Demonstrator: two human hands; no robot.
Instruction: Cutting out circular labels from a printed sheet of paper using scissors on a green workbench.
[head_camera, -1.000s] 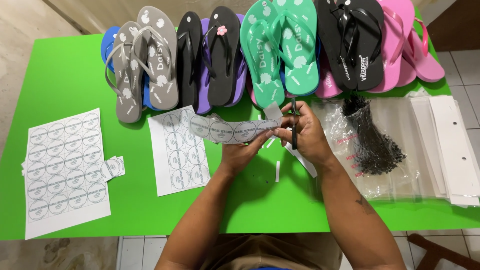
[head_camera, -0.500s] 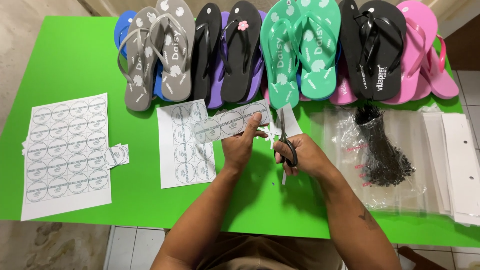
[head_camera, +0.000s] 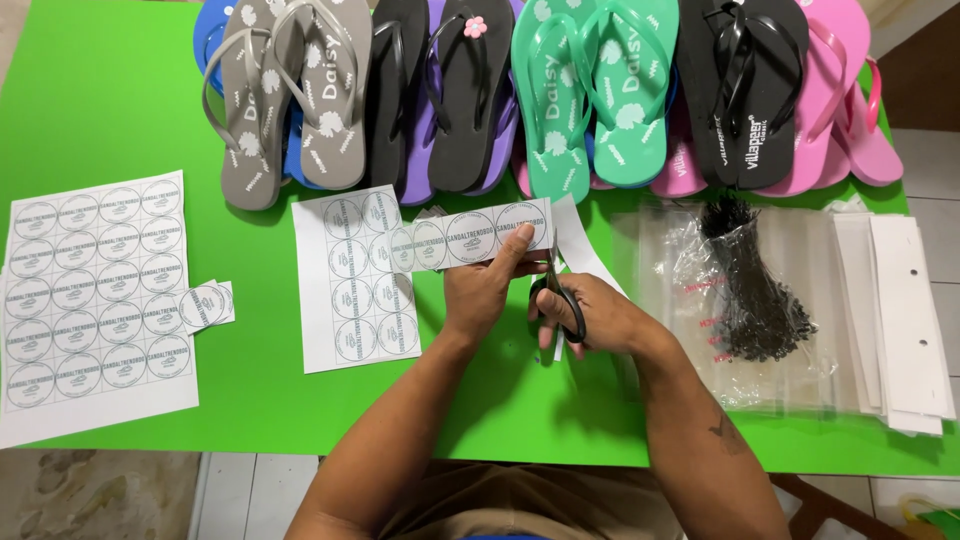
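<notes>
While my left hand (head_camera: 485, 290) pinches the strip (head_camera: 470, 238) of round labels near its right end, thumb on top and fingers closed beneath, the paper stays taut and level just above the green surface (head_camera: 120, 110), so the blades can meet it square. My right hand (head_camera: 590, 315) has its grip closed through the black loops of the scissors (head_camera: 556, 295), thumb in one and fingers in the other; the blades point up toward the strip's right edge, and I cannot tell how far apart they stand, since my fingers hide most of them. The strip lies crosswise over the upper corner of a partly cut label sheet (head_camera: 352, 290), which sits just left of my hand so the next row is close by. A fuller sheet (head_camera: 95, 300) rests well to the left, with a few cut labels (head_camera: 205, 305) piled touching its right edge, out of the cutting path. Flip-flops (head_camera: 560, 100) line the far edge in a row, soles up and overlapping. To my right, clear bags (head_camera: 780, 300) hold a bundle of black ties (head_camera: 755, 295), beside white card strips (head_camera: 910, 310).
</notes>
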